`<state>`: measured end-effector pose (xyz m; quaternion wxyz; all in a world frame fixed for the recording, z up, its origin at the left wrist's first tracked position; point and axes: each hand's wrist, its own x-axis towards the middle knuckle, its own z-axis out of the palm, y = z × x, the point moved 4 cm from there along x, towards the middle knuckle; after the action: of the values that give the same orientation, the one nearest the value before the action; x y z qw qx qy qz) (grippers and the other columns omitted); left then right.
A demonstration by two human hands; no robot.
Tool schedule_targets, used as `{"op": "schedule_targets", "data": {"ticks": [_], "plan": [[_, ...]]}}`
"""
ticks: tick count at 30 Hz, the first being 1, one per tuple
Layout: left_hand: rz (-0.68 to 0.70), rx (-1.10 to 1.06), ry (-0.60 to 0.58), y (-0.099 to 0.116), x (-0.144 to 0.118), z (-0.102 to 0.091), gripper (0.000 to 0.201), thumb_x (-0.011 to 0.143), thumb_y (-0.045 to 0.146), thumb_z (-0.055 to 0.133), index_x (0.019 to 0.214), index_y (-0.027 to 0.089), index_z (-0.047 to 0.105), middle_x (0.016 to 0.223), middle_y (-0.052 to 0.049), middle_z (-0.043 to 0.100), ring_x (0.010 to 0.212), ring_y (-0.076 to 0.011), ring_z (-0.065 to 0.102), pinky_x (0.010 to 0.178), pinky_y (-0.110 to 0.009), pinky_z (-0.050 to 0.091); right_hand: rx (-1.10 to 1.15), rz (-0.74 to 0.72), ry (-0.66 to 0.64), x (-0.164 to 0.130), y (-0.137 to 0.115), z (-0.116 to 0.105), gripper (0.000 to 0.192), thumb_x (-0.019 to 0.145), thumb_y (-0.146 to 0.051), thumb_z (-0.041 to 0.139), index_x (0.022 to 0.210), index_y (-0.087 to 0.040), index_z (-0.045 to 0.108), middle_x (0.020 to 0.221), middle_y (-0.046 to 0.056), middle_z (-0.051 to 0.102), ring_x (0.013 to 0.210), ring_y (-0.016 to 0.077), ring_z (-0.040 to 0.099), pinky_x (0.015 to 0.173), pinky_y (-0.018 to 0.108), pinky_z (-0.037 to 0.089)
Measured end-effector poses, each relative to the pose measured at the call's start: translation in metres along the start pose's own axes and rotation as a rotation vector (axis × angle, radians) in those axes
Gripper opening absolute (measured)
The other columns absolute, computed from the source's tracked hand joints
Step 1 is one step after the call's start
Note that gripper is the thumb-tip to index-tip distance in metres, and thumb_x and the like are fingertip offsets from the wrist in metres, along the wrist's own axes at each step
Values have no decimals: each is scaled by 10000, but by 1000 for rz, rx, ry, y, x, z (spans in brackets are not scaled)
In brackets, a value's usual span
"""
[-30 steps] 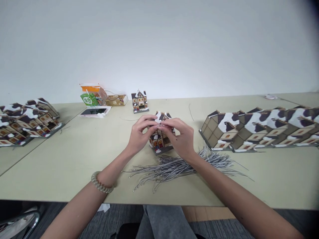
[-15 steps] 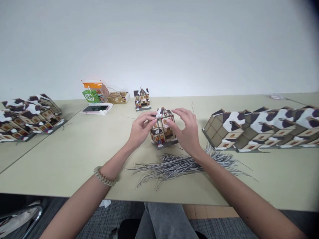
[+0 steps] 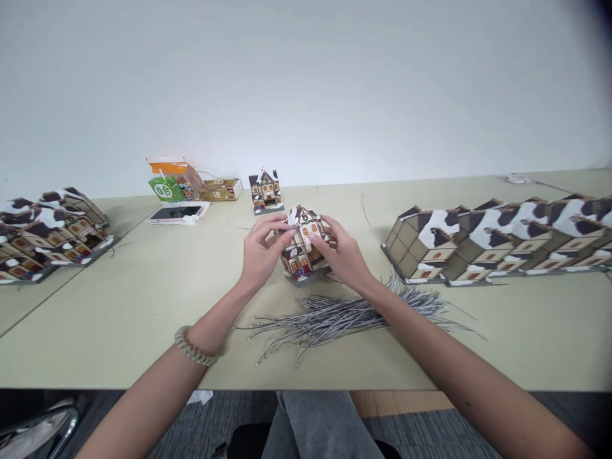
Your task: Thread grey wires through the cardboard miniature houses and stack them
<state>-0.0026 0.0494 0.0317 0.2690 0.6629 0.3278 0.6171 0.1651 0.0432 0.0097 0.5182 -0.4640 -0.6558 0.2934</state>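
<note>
The left hand (image 3: 259, 256) and right hand (image 3: 347, 259) clasp the house (image 3: 302, 246); uneven pressure could bend it, and dragging could scatter the wires (image 3: 337, 320) in front of it.

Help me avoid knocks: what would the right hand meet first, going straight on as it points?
The nearest model house: the right hand seems to have its thumb on the front, though depth is unclear.
</note>
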Motion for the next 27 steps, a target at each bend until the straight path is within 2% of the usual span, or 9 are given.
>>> {"op": "schedule_targets", "data": {"ticks": [3,8,12,16,19,22,27], "plan": [[-11,12,28,-1,-1,-1,98,745,275,704,752,180,686,1034,-93,642,1049,-190,589,809,-333,548,-26,-30,-13,-3,-5,1,587,834,-497,532,1324,-193,424,1211,125,621,1057,246,613,871,417,508],[-60,-5,50,-2,-2,-2,133,734,287,710,717,162,665,1034,-98,636,1046,-198,594,839,-355,541,-188,-98,-15,-11,-17,5,848,747,-530,638,1429,-183,273,1391,176,460,1251,321,470,966,500,446],[-40,70,26,2,-3,-1,155,745,305,703,840,186,674,1069,-95,623,1065,-198,579,846,-348,538,-286,-155,-14,-13,-18,9,761,788,-514,598,1413,-195,304,1385,157,465,1252,322,461,970,518,442],[95,183,-5,11,-1,-3,228,756,287,701,974,224,677,1120,-83,607,1109,-196,555,950,-385,487,-313,-174,-8,-13,-16,9,744,796,-529,583,1401,-188,316,1375,155,471,1243,317,467,967,506,449],[190,231,-21,18,2,-5,180,787,269,673,963,239,694,1080,-68,627,1066,-184,573,977,-397,460,-305,-192,-1,-13,-16,9,729,799,-532,580,1398,-209,317,1365,148,481,1234,315,473,965,508,448],[255,278,-29,25,4,-6,122,808,245,650,914,241,709,987,-50,660,986,-170,598,933,-376,472,-303,-194,8,-14,-15,9,725,800,-515,589,1397,-209,315,1361,149,482,1233,311,473,972,507,442],[274,337,-46,30,3,0,120,831,233,620,911,239,710,937,-42,682,943,-166,603,880,-354,479,-298,-203,12,-14,-14,10,718,798,-505,594,1398,-227,315,1360,141,484,1235,309,476,975,508,442]]}}
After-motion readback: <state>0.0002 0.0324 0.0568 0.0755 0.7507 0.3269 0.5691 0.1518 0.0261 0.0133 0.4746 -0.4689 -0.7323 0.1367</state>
